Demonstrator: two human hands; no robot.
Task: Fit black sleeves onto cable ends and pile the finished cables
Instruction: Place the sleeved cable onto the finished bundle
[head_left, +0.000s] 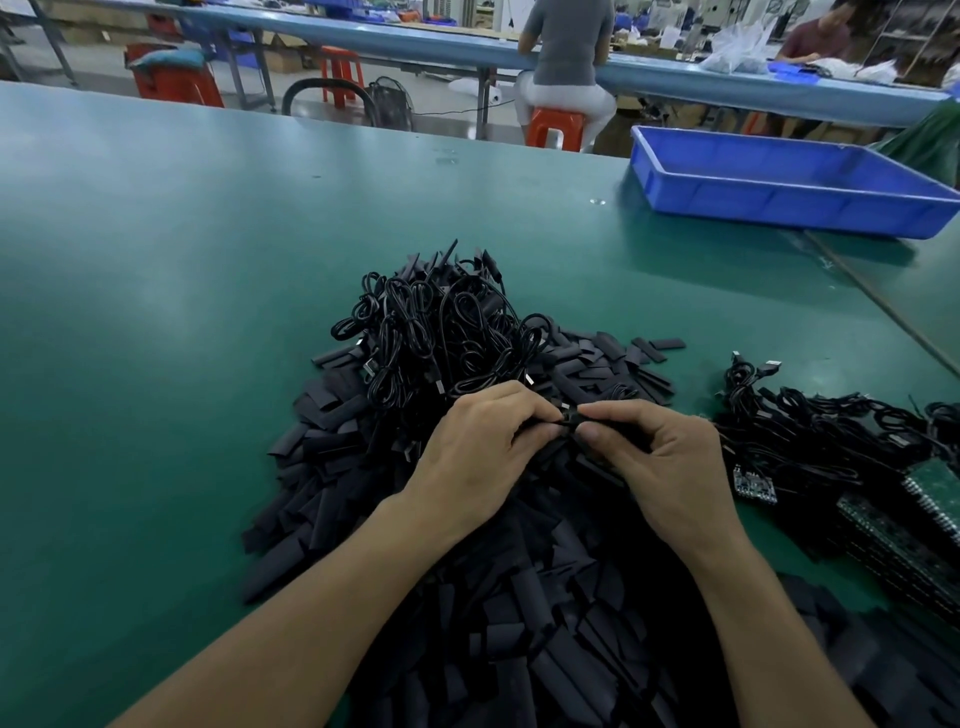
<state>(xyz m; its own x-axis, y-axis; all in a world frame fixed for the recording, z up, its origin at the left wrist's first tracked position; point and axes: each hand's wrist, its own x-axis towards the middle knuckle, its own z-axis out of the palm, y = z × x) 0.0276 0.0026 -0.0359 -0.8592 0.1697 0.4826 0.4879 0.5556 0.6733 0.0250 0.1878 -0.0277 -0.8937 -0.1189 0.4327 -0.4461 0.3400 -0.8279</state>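
Both forearms are bare down to the wrists, as are the left grip (470, 457) and right grip (670, 467).

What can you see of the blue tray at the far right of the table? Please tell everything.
The blue tray is a shallow rectangular bin, seemingly plastic, with a thick rim. It sits flat on the green table, far right, turned at a slant. The inside that shows holds nothing. Only the table touches it.

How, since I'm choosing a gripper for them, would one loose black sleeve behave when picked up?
Probably very light: the black sleeves are small, thin-walled pieces. Likely soft and squashable, as many lie flattened or creased. Unlikely to roll, since they rest flat on the table.
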